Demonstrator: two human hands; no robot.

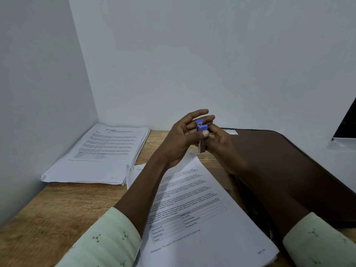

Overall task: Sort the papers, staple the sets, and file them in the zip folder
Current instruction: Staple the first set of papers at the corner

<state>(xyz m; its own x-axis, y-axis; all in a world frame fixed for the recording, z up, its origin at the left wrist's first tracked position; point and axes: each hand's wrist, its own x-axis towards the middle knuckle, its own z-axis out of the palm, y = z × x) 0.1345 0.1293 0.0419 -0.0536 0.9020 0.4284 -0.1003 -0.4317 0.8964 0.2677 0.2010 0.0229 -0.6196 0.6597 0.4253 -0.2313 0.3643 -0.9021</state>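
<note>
Blue stapler (201, 132) at frame centre, raised above the desk (57, 205), clamped between left hand (181, 139) and right hand (221, 145). Printed papers (202, 214) below; second stack (104, 153) centre left; dark folder (289, 170) right.

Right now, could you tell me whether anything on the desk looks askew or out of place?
The near paper set lies skewed, its right edge overlapping the brown zip folder. The far stack is fanned unevenly. Both hands hold the blue stapler in the air.
</note>
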